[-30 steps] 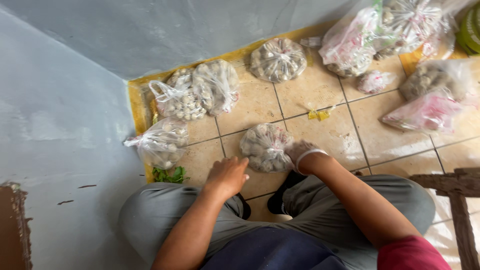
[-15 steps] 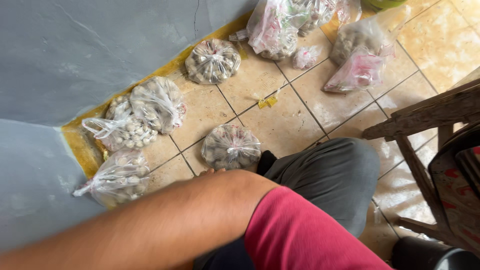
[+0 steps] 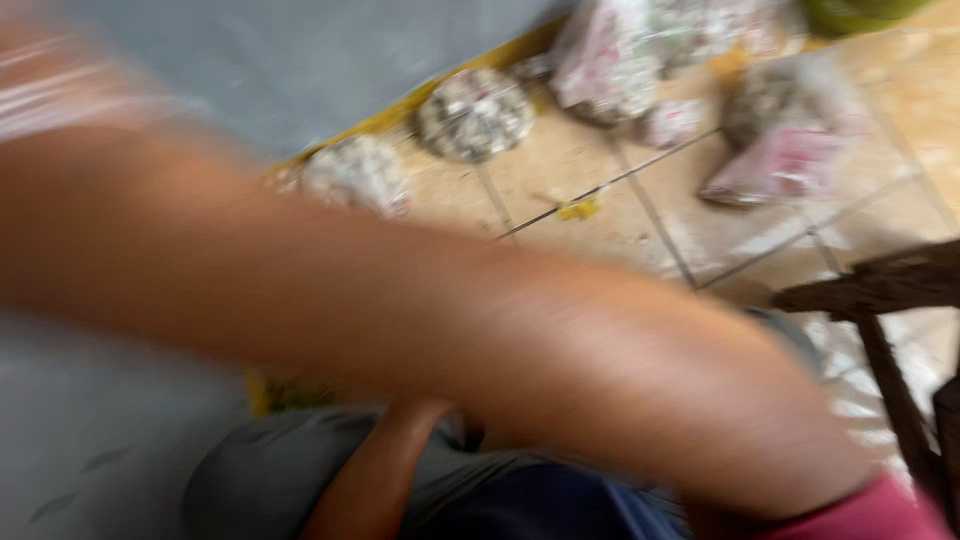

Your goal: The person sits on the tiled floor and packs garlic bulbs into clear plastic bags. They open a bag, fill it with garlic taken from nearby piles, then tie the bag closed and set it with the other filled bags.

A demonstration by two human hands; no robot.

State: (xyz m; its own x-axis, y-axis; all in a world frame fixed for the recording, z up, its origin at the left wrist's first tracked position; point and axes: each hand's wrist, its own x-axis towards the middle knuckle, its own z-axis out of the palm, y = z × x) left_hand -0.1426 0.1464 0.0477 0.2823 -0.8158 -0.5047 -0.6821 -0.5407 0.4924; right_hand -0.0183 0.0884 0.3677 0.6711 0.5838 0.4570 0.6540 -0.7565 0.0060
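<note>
Fingers of both hands out of sight in the head view, so whether they are apart, together or clamped on anything cannot be told. Right forearm [image 3: 450, 330], badly blurred, crosses the frame from upper left to lower right and blocks most of the floor; its red sleeve [image 3: 860, 515] shows at the lower right corner. Left forearm [image 3: 375, 475] rises from below and disappears behind the right forearm. Beyond the right forearm lie clear plastic bags of small pale round things: one bag [image 3: 357, 175] just above it, a second bag [image 3: 473, 113] further off, near a cluster of pinkish bags [image 3: 620, 70]. Tan tiled floor [image 3: 600, 170] with dark grout; grey wall [image 3: 300, 70] behind the bags. Dark wooden chair frame [image 3: 880, 300] stands right of the right forearm. Grey trousers [image 3: 270, 470] below it.
</note>
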